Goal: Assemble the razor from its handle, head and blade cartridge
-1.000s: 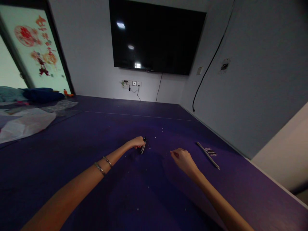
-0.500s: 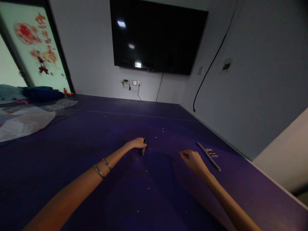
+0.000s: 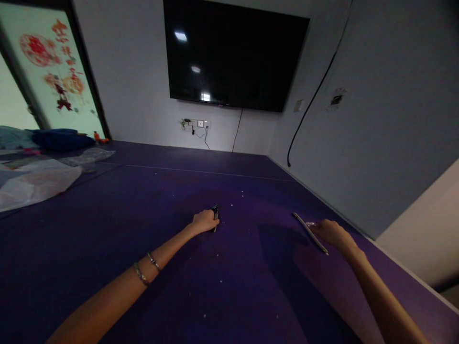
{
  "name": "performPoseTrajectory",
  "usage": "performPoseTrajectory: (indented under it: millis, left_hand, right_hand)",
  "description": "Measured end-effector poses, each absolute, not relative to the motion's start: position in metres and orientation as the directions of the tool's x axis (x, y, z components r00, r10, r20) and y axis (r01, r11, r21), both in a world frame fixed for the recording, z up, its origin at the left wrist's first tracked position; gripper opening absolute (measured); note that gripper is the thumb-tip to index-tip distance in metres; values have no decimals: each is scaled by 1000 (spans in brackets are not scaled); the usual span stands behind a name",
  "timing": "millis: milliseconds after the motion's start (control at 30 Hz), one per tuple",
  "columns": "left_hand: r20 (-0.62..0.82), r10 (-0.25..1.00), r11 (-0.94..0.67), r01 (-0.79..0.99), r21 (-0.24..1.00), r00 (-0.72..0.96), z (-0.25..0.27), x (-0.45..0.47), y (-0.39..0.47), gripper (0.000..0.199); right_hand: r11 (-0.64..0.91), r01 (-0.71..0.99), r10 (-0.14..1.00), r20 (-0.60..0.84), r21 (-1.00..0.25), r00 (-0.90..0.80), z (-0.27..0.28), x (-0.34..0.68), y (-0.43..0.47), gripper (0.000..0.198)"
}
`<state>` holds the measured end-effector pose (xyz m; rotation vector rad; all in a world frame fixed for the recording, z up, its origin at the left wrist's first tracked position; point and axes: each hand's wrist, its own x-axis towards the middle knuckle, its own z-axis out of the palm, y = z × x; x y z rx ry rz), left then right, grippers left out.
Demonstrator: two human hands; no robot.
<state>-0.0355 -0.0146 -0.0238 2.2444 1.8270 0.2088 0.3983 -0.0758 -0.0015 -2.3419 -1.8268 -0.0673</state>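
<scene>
My left hand (image 3: 205, 221) is closed around a slim dark object (image 3: 215, 210) with a pale edge, near the middle of the purple surface. Its ends stick out above and below my fingers, too small to tell its kind. At the right, my right hand (image 3: 332, 231) has its fingers closed on a small clear packet (image 3: 310, 223), most of which the hand covers. Just left of those fingers lies a long, slightly curved grey strip (image 3: 311, 234), apart from the left hand.
The purple surface (image 3: 172, 296) has small white specks scattered on it. At the left lie a white plastic sheet (image 3: 39, 181) and a dark blue cloth bundle (image 3: 62, 138). A black cable (image 3: 311, 102) hangs down the right wall. A television (image 3: 236, 52) is on the back wall.
My right hand has moved right, past the curved strip, and now covers most of the clear packet. My left hand stays on the dark object, slightly shifted with it.
</scene>
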Motion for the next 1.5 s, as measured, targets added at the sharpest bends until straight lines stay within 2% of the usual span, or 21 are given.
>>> performPoseTrajectory:
  millis: [133,300,500,633,1033,1333,1500]
  left_hand:
    - [-21,972,-218,936,278,233,-26,-36,-14,31]
    - [6,965,-254,928,274,263,-28,-39,-14,36]
    - [38,955,-291,897,332,295,-30,-44,-14,49]
    - [48,953,-296,884,362,299,-31,-47,-13,48]
    - [90,975,-224,893,390,205,-33,-43,-23,39]
    - [106,975,-221,891,396,195,-33,-42,-26,38]
    - [114,974,-224,890,397,194,-33,-42,-26,38]
  right_hand:
    - [-112,976,994,-31,-187,108,-20,417,-68,39]
    - [-71,981,997,16,-180,75,-38,423,-61,34]
    - [-99,986,995,-33,-131,95,-46,417,-58,30]
    - [-98,991,995,-9,-96,98,-49,411,-57,34]
    - [-112,963,992,24,-246,121,-54,408,-52,33]
    - [-76,967,987,121,-242,108,-57,408,-56,31]
    - [-55,974,982,167,-219,93,-41,373,-59,35]
